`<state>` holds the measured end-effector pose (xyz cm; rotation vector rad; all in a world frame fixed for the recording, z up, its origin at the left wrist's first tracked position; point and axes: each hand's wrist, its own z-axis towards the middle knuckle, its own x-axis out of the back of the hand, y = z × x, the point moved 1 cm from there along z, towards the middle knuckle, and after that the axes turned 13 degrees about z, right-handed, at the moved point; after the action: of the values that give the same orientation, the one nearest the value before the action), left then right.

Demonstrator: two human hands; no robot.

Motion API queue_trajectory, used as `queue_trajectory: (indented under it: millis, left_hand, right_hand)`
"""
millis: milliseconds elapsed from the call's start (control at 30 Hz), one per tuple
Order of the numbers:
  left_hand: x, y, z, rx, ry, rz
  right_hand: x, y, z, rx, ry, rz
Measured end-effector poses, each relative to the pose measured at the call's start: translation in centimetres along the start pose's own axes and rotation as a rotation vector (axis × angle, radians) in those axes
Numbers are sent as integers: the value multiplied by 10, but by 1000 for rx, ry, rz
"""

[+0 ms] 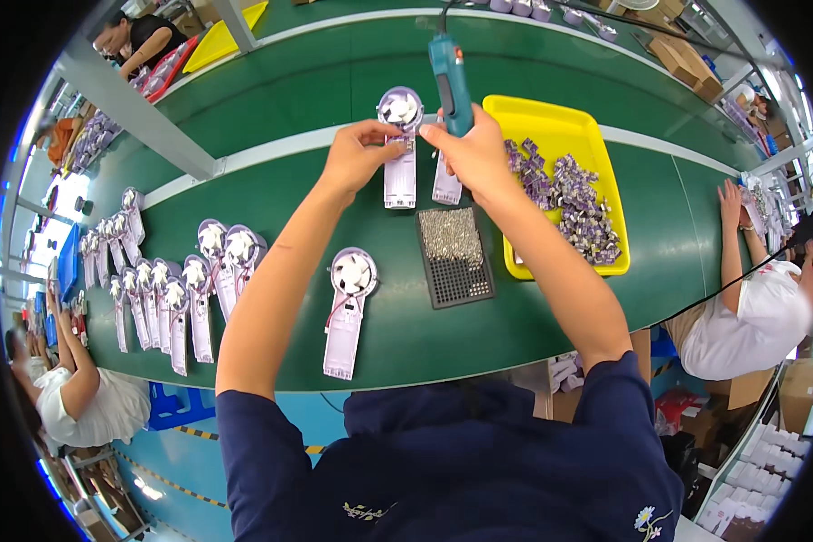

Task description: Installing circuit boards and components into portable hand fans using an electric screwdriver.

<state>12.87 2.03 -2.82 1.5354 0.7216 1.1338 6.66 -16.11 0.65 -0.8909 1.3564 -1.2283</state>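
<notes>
My right hand [476, 154] is wrapped round a teal electric screwdriver [452, 81], whose cord runs up. Its tip is hidden by the hand. My left hand [357, 161] has thumb and fingers closed on a pale lilac fan housing [400, 185], beside a small part at its middle. The housing lies with its white fan blades [400, 109] at the far end. Beside it, partly under my right hand, lies another lilac housing piece [446, 186]. Nearer to me is a black perforated screw tray [462, 291], its far half covered with small metal screws.
A yellow tray [610, 181] of small purple-and-silver parts stands at right. One fan housing [341, 339] lies near the front edge; several more [176, 312] line the left. A metal rail [271, 155] crosses behind. Co-workers sit at left [90, 397] and right [741, 316].
</notes>
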Motion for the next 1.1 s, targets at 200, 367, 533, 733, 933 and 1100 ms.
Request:
queue_trajectory:
  millis: [200, 367, 533, 733, 933, 1100]
  left_hand:
    - [-15, -15, 26, 49, -57, -23]
    - [-22, -32, 32, 32, -62, 40]
    - [-19, -24, 27, 56, -97, 75]
    - [12, 18, -28, -188, -1, 433]
    - [63, 32, -174, -96, 4, 512]
    - [29, 23, -237, -47, 84, 733]
  right_hand:
    - [3, 18, 11, -52, 51, -47]
    - [9, 16, 6, -99, 61, -15]
    - [24, -7, -19, -110, 99, 18]
    - [46, -50, -80, -103, 139, 165]
    - [97, -43, -176, -205, 229, 238]
    - [126, -36, -209, -193, 509, 173]
